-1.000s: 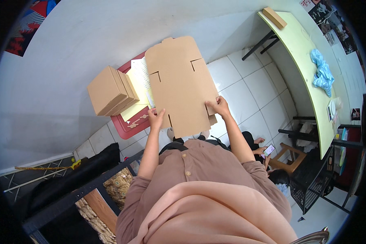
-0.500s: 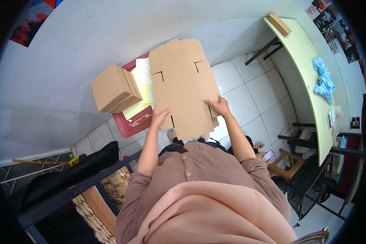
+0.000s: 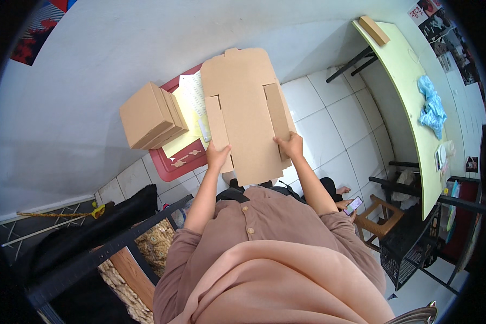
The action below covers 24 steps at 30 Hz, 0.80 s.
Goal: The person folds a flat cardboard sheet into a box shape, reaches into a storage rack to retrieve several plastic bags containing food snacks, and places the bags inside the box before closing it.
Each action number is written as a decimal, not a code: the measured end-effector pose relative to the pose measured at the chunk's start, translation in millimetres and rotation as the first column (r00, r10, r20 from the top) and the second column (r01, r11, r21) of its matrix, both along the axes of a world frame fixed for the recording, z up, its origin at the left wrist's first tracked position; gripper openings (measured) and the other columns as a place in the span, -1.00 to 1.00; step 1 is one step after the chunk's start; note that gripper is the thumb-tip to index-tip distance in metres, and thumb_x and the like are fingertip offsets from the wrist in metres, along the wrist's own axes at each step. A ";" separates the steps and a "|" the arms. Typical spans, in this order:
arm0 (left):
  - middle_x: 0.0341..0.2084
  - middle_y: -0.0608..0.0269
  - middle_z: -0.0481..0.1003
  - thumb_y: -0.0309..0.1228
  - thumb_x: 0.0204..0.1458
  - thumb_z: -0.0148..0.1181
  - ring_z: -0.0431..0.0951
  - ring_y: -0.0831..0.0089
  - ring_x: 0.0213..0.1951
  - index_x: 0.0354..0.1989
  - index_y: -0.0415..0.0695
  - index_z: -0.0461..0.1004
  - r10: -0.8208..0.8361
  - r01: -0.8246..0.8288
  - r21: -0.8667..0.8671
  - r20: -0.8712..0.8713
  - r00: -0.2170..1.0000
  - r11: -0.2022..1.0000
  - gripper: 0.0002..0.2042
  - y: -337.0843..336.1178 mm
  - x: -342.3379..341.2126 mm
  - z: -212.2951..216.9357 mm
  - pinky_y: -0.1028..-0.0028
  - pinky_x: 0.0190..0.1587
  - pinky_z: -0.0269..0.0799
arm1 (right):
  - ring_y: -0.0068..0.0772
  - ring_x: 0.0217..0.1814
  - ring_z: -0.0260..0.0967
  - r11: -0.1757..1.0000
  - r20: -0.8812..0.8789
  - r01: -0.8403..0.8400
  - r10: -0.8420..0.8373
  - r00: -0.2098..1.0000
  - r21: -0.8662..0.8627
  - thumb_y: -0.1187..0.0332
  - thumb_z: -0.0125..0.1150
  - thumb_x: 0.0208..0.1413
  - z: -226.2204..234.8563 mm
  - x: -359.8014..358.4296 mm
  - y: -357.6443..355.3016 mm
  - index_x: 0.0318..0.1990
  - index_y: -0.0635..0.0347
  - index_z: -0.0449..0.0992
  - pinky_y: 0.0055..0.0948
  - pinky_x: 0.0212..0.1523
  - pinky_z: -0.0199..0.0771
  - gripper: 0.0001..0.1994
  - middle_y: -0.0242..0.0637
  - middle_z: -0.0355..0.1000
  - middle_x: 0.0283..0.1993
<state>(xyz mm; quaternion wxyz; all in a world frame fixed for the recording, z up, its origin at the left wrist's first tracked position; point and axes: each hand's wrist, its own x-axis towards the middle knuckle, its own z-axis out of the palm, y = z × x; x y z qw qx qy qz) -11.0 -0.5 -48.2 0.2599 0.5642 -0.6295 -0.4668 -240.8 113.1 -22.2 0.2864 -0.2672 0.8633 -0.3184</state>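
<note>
A flat, unassembled cardboard box (image 3: 247,124) stretches out in front of me, its near end close to my body. My left hand (image 3: 218,156) grips its left side near the close end, thumb on top. On the opposite side my right hand (image 3: 290,147) holds the edge the same way, fingers hidden beneath. Both long side flaps stand bent along their creases, and slots show at their ends. Left of it, several folded cardboard boxes (image 3: 146,116) sit stacked on a red low table (image 3: 170,171), beside papers (image 3: 191,100).
A pale yellow-green table (image 3: 402,81) along the right carries a long cardboard box (image 3: 373,30) and a blue plastic bag (image 3: 431,108). Another person's hand holds a phone (image 3: 353,205) near a wooden stool (image 3: 380,218). A dark-framed shelf (image 3: 108,243) stands at lower left.
The side flaps of the cardboard were nearly flat and are now bent up along their creases. My left hand has shifted slightly right, both still gripping the sides.
</note>
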 end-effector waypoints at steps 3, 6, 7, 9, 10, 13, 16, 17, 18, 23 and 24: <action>-0.11 -0.06 0.38 -0.56 -0.25 0.19 0.40 0.13 -0.07 0.04 -0.30 0.14 -0.048 0.043 0.035 0.141 0.989 0.998 -0.42 5.6 -10.4 12.1 0.34 -0.02 0.31 | -0.07 -0.30 0.43 0.991 -0.317 -0.134 0.126 0.940 -0.003 0.31 0.28 -0.25 7.1 16.8 0.1 -0.25 0.41 0.47 -0.25 -0.21 0.42 -0.61 0.02 0.43 -0.31; 0.11 -0.19 0.10 -0.61 -0.24 0.11 0.13 0.05 0.15 0.19 -0.30 -0.14 -0.112 0.142 -0.111 0.245 0.963 0.984 -0.25 10.2 -16.7 3.5 0.32 0.16 0.08 | 0.02 -0.02 0.26 0.972 -0.361 -0.204 0.151 0.920 -0.115 0.49 0.11 -0.19 -14.3 23.8 1.6 0.08 0.32 0.22 -0.21 -0.05 0.31 -0.45 0.02 0.21 0.02; 0.18 -0.22 -0.02 -0.63 -0.25 0.08 0.02 0.02 0.22 0.23 -0.29 -0.24 -0.122 0.183 -0.204 0.279 0.953 0.962 -0.19 12.0 -16.1 -3.9 0.30 0.22 -0.01 | 0.04 0.04 0.21 0.950 -0.416 -0.247 0.150 0.897 -0.191 0.52 0.09 -0.19 -15.5 27.6 0.2 0.15 0.29 0.15 -0.21 -0.02 0.28 -0.39 0.02 0.15 0.10; 0.23 -0.19 -0.27 -0.60 -0.24 0.10 -0.24 0.01 0.27 0.24 -0.27 -0.42 -0.267 0.305 -0.123 0.254 0.930 0.944 -0.10 9.6 -19.7 -13.9 0.29 0.27 -0.21 | 0.04 0.30 -0.13 0.919 -0.334 -0.383 0.334 0.881 -0.093 0.54 0.06 -0.19 -15.9 29.0 0.3 0.27 0.23 -0.17 -0.07 0.18 0.00 -0.20 0.02 -0.13 0.29; 0.25 -0.17 -0.40 -0.59 -0.24 0.11 -0.37 0.01 0.29 0.24 -0.26 -0.51 -0.339 0.366 -0.083 0.237 0.911 0.927 -0.04 8.8 -21.8 -16.2 0.28 0.29 -0.31 | 0.01 0.33 -0.20 0.897 -0.341 -0.429 0.372 0.863 -0.108 0.54 0.09 -0.21 -16.5 31.4 -1.5 0.28 0.23 -0.20 -0.02 0.21 -0.08 -0.17 0.01 -0.18 0.31; 0.26 -0.14 -0.46 -0.47 -0.20 0.14 -0.43 0.03 0.30 0.24 -0.25 -0.55 -0.422 0.459 -0.160 0.218 0.880 0.874 -0.02 12.9 -30.1 -15.9 0.16 0.28 -0.36 | -0.10 0.41 -0.42 0.843 -0.270 -0.537 0.510 0.816 -0.031 0.14 0.11 -0.07 -4.7 37.8 -6.5 0.28 0.27 -0.31 0.08 0.28 -0.37 -0.12 -0.02 -0.32 0.36; 0.26 -0.12 -0.49 -0.29 -0.14 0.14 -0.46 0.05 0.30 0.24 -0.25 -0.53 -0.474 0.527 -0.112 0.309 0.824 0.843 -0.03 6.9 -33.9 -3.8 0.02 0.25 -0.42 | -0.13 0.42 -0.41 0.807 -0.314 -0.578 0.583 0.749 0.121 -0.16 -0.04 -0.03 -4.6 37.9 -10.8 0.29 0.26 -0.31 0.07 0.29 -0.41 -0.08 -0.04 -0.31 0.36; 0.26 -0.11 -0.48 -0.24 -0.12 0.12 -0.45 0.05 0.30 0.24 -0.25 -0.52 -0.493 0.549 -0.080 0.347 0.798 0.832 -0.04 5.4 -35.3 1.5 0.00 0.25 -0.42 | -0.13 0.42 -0.41 0.798 -0.339 -0.583 0.596 0.728 0.153 -0.21 -0.09 -0.03 -4.1 36.6 -10.7 0.29 0.27 -0.30 0.06 0.29 -0.43 -0.08 -0.04 -0.31 0.36; 0.26 -0.11 -0.47 -0.19 -0.11 0.10 -0.45 0.06 0.30 0.25 -0.25 -0.51 -0.508 0.566 -0.047 0.385 0.771 0.823 -0.05 4.4 -34.9 5.5 -0.02 0.24 -0.42 | -0.14 0.42 -0.41 0.787 -0.362 -0.589 0.612 0.704 0.184 -0.27 -0.15 -0.02 -4.0 36.4 -11.2 0.28 0.28 -0.28 0.05 0.29 -0.44 -0.07 -0.04 -0.30 0.36; 0.27 -0.08 -0.47 -0.12 -0.03 0.02 -0.47 0.08 0.30 0.25 -0.25 -0.48 -0.542 0.618 0.023 0.506 0.671 0.786 -0.11 0.5 -39.4 16.4 -0.02 0.24 -0.43 | -0.15 0.41 -0.36 0.761 -0.472 -0.597 0.636 0.611 0.253 -0.25 -0.22 0.01 -7.8 38.8 -16.7 0.25 0.34 -0.13 0.03 0.29 -0.42 -0.13 -0.03 -0.22 0.34; 0.27 -0.08 -0.46 -0.12 -0.03 0.01 -0.47 0.08 0.30 0.26 -0.25 -0.45 -0.543 0.625 0.026 0.524 0.656 0.780 -0.13 -0.5 -39.4 14.0 -0.02 0.24 -0.42 | -0.15 0.40 -0.34 0.751 -0.485 -0.596 0.649 0.587 0.284 -0.25 -0.24 0.02 -7.1 41.1 -18.7 0.25 0.35 -0.10 0.03 0.30 -0.41 -0.14 -0.03 -0.21 0.34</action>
